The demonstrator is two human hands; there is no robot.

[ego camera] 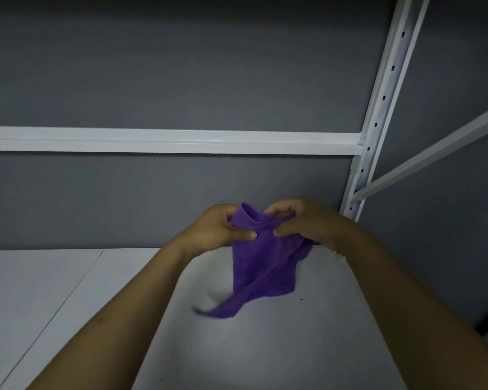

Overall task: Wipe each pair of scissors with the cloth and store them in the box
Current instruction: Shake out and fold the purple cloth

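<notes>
Grey wall (181, 66): backdrop, plain. White shelving frame: one horizontal rail (166, 142) across the wall, one perforated upright (383, 97) at right with a diagonal brace. White surface (68, 291): pale, bare where visible, a thin seam running along its left part. Left hand (217, 229) and right hand (307, 223): both raised above the surface, close together, forearms reaching in from below. Purple cloth (262, 263): held by its upper edge between the two hands, the remainder hanging free, its lowest corner blurred just above the surface; probably gathered this way to form a wiping pad. Fingers of each hand: thumb pressed to forefinger, pinching the cloth's bunched top hem. Scissors and box: not in view; position cannot be told, so wiping appears not yet begun here.
</notes>
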